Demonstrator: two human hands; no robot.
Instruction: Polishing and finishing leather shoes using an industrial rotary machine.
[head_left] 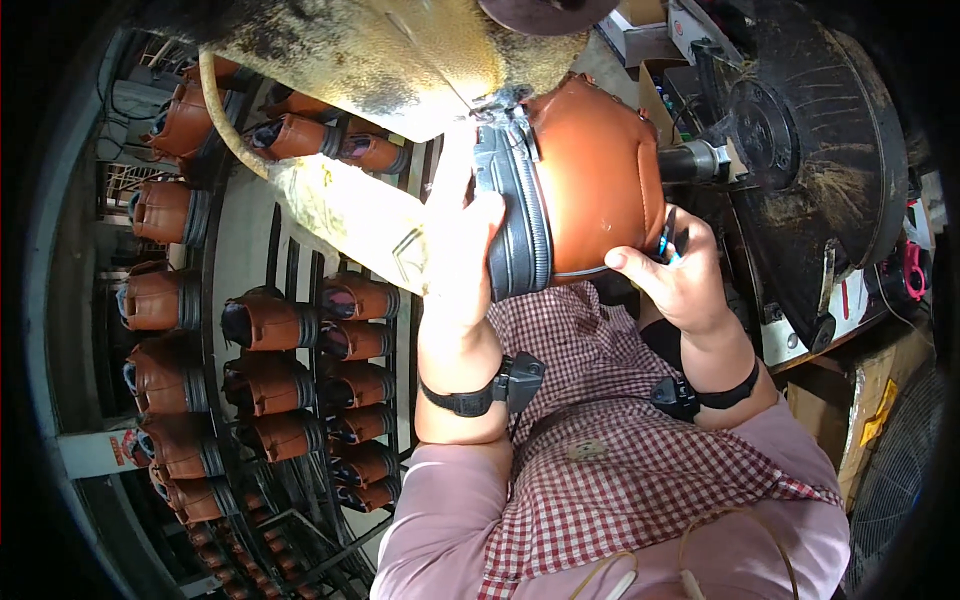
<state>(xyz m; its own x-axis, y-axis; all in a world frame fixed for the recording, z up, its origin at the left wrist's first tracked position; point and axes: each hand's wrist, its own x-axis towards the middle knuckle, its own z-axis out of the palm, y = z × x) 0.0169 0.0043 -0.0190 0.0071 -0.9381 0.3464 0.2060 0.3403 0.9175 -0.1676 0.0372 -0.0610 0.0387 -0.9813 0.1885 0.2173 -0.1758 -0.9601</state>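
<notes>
A brown leather shoe point(595, 180) with a thick black ribbed sole point(518, 215) is held up on its side beneath the worn, stained head of a machine point(400, 60). My left hand point(462, 250) is closed on the sole side, thumb pressed against the black rubber; its other fingers are mostly hidden. My right hand point(688, 275) grips the shoe's upper from the other side, with the thumb on the leather and the fingers curled behind. A small blue and dark tool point(668, 245), its kind unclear, shows inside that hand. The machine's working point touches the sole's upper edge.
Racks of similar brown shoes point(270, 380) stand at the left. A pale cloth-wrapped arm with a hose point(225, 120) hangs beside my left hand. At the right are a large black wheel point(810, 140), cardboard boxes point(865, 400), pink-handled scissors point(913, 270) and a fan point(895, 480).
</notes>
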